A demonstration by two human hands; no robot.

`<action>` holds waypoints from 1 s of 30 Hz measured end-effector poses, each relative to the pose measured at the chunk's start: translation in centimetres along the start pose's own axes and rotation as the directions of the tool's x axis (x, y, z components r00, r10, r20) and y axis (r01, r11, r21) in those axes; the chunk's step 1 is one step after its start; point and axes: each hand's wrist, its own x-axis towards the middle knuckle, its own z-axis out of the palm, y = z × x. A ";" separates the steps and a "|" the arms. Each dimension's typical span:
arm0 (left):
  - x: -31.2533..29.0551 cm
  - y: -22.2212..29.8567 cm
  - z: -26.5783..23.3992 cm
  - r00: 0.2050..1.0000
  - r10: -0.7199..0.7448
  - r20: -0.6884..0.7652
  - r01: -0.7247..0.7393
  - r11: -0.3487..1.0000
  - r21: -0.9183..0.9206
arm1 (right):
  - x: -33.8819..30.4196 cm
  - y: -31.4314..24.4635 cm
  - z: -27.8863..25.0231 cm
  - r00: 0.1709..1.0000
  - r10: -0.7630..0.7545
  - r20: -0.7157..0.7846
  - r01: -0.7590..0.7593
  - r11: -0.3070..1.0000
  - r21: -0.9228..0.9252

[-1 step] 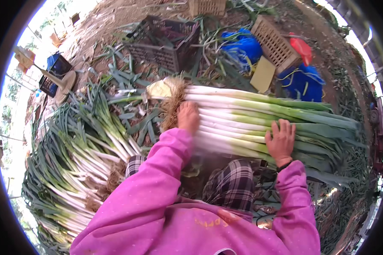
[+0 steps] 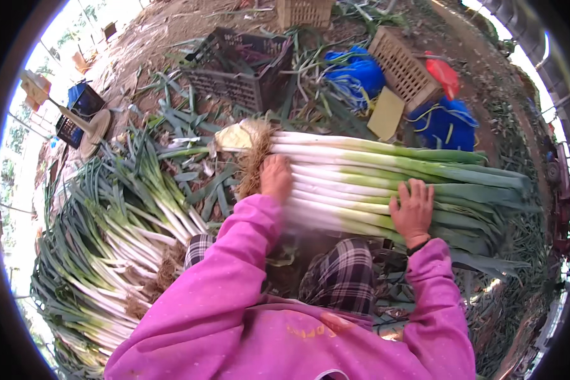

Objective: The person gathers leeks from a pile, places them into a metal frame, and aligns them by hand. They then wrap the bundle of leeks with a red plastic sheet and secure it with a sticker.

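A wide row of leeks (image 2: 354, 174) lies side by side across the front of me, white ends and brown roots (image 2: 254, 161) to the left, green leaves to the right. My left hand (image 2: 277, 178) rests on the white stems right beside the roots, its fingers laid over them and slightly blurred. On the pale green part of the row lies my right hand (image 2: 413, 212), fingers somewhat spread. What supports the leeks is mostly hidden beneath them. A pale, cut block-like piece (image 2: 234, 137) sits at the far corner of the root end.
More leeks with roots (image 2: 123, 247) are heaped at my left. Beyond the row stand a dark plastic crate (image 2: 228, 85), a tan crate (image 2: 404, 66), blue bags (image 2: 356, 73) and a yellowish board (image 2: 386, 114). Leaf scraps litter the ground. A round-based stand (image 2: 96, 130) is at the far left.
The whole view has shifted very slightly. Both hands keep their places on the leeks.
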 end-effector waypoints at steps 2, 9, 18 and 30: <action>-0.6 -0.7 0.4 0.999 -0.035 0.031 0.035 0.999 0.002 | -0.4 -0.1 0.5 1.000 -0.024 -0.001 0.024 0.999 0.043; 1.2 0.9 -1.1 1.000 -0.012 -0.003 0.012 1.000 0.028 | -0.2 0.1 -0.5 0.999 -0.008 -0.031 0.008 1.000 -0.003; 3.1 12.0 1.7 0.862 0.506 0.002 -0.475 0.811 -0.341 | -0.3 -0.2 -0.3 1.000 0.016 -0.016 -0.015 0.999 0.028; 1.6 17.2 3.2 0.829 0.473 0.299 -0.344 0.851 -0.397 | -0.1 -0.1 -0.4 1.000 -0.004 0.000 0.004 0.999 0.046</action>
